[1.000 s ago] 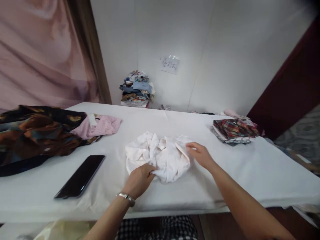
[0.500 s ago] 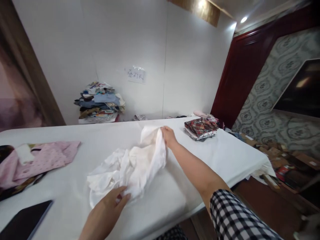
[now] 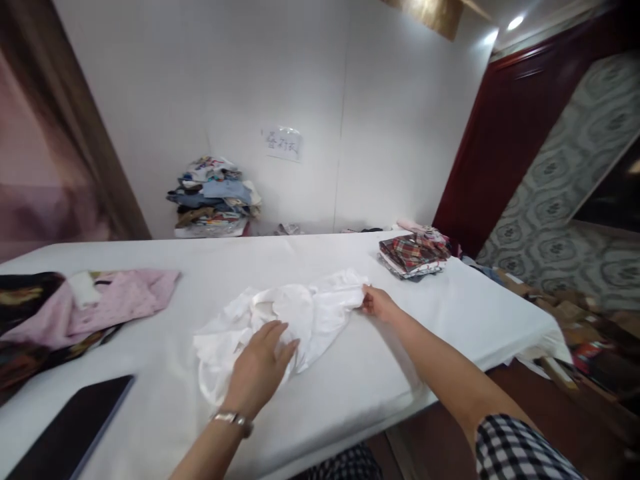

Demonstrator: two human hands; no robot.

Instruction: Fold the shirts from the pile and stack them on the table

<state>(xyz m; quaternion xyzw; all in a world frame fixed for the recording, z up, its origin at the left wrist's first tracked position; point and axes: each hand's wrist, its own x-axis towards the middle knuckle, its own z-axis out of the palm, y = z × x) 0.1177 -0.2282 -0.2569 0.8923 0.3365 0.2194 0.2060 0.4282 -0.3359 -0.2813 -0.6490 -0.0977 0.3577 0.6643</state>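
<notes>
Two hands are on the white garment [image 3: 280,320], which lies crumpled near the middle of the worktop [image 3: 450,313]. Going left to right: a dark phone [image 3: 65,433] lies at the near left edge, and behind it a pink garment [image 3: 125,300] rests on a dark patterned cloth [image 3: 20,327]. Further back against the wall sits a pile of mixed clothes [image 3: 215,197], with a paper note [image 3: 283,143] stuck on the wall beside it.

Your left hand [image 3: 260,367], with a bracelet at the wrist, lies flat with fingers spread on the near part of the white garment, pressing it to the worktop. Your right hand [image 3: 377,303] pinches the garment's right edge, low and close to the surface. Half a second ago that edge was lifted high above the worktop; now it has come down and been drawn out to the right, so the cloth lies longer and flatter, though still wrinkled and bunched in the middle. I judge the spreading has begun but is far from done.

Beyond your right hand, a folded plaid stack [image 3: 413,253] sits near the far right corner.
</notes>
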